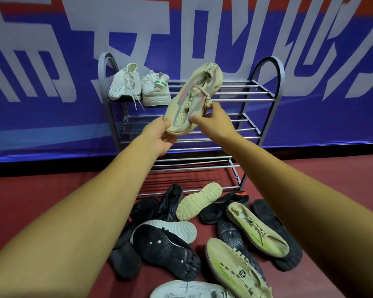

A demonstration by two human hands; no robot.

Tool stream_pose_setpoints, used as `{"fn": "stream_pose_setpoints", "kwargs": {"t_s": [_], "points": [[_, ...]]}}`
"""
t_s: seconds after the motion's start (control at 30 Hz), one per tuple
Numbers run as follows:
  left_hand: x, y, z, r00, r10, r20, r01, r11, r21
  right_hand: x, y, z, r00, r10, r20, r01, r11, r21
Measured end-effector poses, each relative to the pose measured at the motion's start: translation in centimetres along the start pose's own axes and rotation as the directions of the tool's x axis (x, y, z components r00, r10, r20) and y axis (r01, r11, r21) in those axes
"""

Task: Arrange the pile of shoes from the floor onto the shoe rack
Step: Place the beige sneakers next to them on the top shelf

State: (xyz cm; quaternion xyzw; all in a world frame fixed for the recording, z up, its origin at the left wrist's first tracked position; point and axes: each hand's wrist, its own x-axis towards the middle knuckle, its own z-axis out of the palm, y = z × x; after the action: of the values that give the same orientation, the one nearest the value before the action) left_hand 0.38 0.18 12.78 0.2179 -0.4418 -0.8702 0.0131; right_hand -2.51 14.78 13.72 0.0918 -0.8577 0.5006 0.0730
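A beige knit sneaker [194, 97] with a pink stripe hangs tilted in the air in front of the grey metal shoe rack [265, 91], toe towards me and heel up. My left hand [159, 136] grips its toe from below. My right hand [213, 121] pinches its side by the laces. Two white sneakers [125, 82] [154, 89] stand on the left end of the rack's top shelf. A pile of shoes lies on the red floor below the rack, among them a black sole-up shoe [166, 252], a beige sole-up shoe [199, 201] and two beige-and-lime sneakers [256, 229] [237, 269].
The rack's lower shelves [187, 164] hold nothing. Behind the rack hangs a blue banner [52, 50] with large white characters. A white shoe [190, 290] lies at the bottom edge of the view. Red floor [41, 201] stretches to the left of the pile.
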Motion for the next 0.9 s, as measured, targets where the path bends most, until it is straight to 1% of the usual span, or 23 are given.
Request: {"fn": "stream_pose_setpoints", "kwargs": {"t_s": [0.07,0.13,0.23,0.3,0.4,0.5,0.6,0.7,0.8,0.9], "points": [[0.0,0.1,-0.1,0.999,0.006,0.040,-0.006,1.000,-0.004,0.4,0.0,0.1,1.000,0.008,-0.012,-0.007,0.996,0.084],[0.2,0.4,-0.1,0.997,0.028,0.073,-0.030,0.999,0.031,0.9,0.2,0.1,1.000,0.014,-0.017,-0.011,0.987,0.161],[0.9,0.8,-0.4,0.992,0.082,0.098,-0.100,0.975,0.197,1.6,0.4,-0.1,0.998,0.053,-0.019,-0.045,0.960,0.276],[1.3,0.8,-0.6,0.989,0.093,0.115,-0.121,0.957,0.264,2.1,0.7,0.0,0.998,0.063,-0.032,-0.050,0.948,0.314],[1.8,0.5,-0.4,0.985,0.109,0.133,-0.139,0.961,0.239,2.4,1.0,0.4,0.999,0.023,-0.042,-0.007,0.941,0.339],[2.2,0.1,0.4,0.980,0.148,0.129,-0.169,0.971,0.169,2.4,1.2,0.3,0.996,-0.061,0.070,0.033,0.933,0.358],[2.6,-0.4,1.2,0.974,0.195,0.111,-0.210,0.968,0.140,2.6,1.2,-0.2,0.985,-0.080,0.153,0.021,0.934,0.356],[2.9,-0.6,1.6,0.970,0.227,0.085,-0.237,0.963,0.128,3.2,1.9,-0.1,0.988,-0.080,0.135,0.029,0.939,0.341],[3.3,-1.0,2.0,0.966,0.247,0.082,-0.256,0.958,0.128,3.6,2.5,-0.2,0.994,-0.047,0.094,0.005,0.915,0.404],[3.7,-1.2,2.6,0.963,0.259,0.071,-0.265,0.959,0.101,3.8,2.7,-0.4,0.991,-0.052,0.121,-0.004,0.907,0.420]]}}
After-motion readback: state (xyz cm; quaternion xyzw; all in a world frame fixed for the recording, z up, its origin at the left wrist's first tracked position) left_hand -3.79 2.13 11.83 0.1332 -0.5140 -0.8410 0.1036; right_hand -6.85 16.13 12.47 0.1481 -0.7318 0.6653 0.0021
